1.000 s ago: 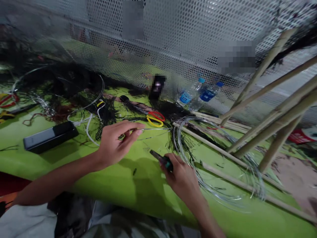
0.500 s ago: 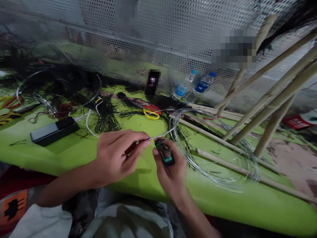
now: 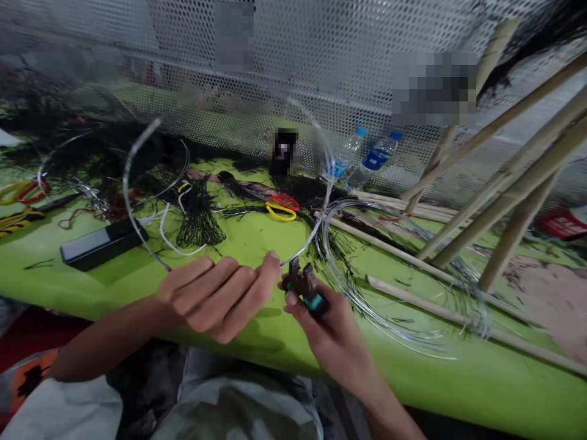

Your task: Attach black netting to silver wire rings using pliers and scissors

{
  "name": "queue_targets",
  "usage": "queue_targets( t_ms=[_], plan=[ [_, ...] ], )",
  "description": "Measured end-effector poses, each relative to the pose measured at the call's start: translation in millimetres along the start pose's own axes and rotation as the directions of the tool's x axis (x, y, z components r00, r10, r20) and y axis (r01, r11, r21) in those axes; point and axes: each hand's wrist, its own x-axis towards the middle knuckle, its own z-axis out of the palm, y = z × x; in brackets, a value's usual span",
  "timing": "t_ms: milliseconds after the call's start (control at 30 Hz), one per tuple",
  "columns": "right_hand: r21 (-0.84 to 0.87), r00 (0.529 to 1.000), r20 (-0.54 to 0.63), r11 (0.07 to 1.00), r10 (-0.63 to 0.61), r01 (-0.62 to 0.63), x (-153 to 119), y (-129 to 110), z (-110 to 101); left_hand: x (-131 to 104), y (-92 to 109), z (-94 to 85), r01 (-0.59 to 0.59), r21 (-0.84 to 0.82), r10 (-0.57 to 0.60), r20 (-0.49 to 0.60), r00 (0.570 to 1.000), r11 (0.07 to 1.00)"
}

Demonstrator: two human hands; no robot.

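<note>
The left hand (image 3: 222, 297) is held with fingers (image 3: 232, 293) curled, the right hand (image 3: 331, 327) is clasped just beside it, and both bare forearms (image 3: 107, 336) are extended.

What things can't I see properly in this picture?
In the head view:
Silvery loop: part is hidden by the left hand.
Pliers: their lower part is hidden by the right hand.
Black thing at the back: pixel blocks hide what it is.
Red label: cut off by the right edge, too blurred to read.
</note>
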Motion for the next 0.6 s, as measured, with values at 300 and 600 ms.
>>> queue_targets(
  t_ms=[300,600],
  plan=[
    [-0.198,0.997,-0.061,0.979,0.046,-0.057,4,-12,-5,-9,-15,-1.5,-0.211,-0.166,0.244,0.214,0.946,0.963],
    [-0.218,0.993,-0.103,0.973,0.051,-0.072,14,-2,2,-18,6,17.6,0.020,-0.035,-0.013,0.192,0.981,0.999]
  ],
)
